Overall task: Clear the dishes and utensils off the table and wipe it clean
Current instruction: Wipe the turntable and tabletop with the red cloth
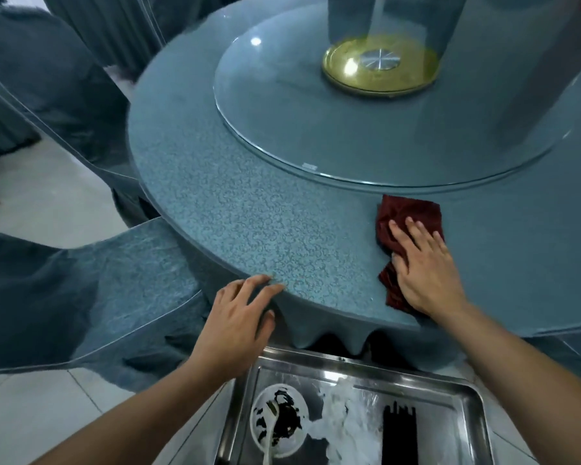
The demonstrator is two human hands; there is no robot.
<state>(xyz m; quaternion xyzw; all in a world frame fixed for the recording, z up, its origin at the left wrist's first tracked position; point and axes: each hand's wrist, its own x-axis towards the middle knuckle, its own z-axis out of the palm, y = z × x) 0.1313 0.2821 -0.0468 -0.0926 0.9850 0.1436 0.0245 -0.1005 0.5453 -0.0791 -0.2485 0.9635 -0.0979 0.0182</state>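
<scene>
A round table (235, 209) covered in a teal patterned cloth fills the middle of the view. My right hand (426, 266) lies flat, fingers spread, pressing a dark red rag (406, 213) onto the tabletop near the front edge. My left hand (239, 317) rests its fingertips on the table's rim, holding nothing. Below the table edge sits a steel tray (470, 411) with a dirty white plate (279, 417), a white spoon (269, 441), crumpled white tissue (346, 414) and black chopsticks (399, 434).
A glass turntable (282, 105) on a gold hub (379, 65) occupies the table's centre. Chairs in teal covers stand at the left (81, 290) and far left (47, 78). Pale floor tiles (41, 203) show between them.
</scene>
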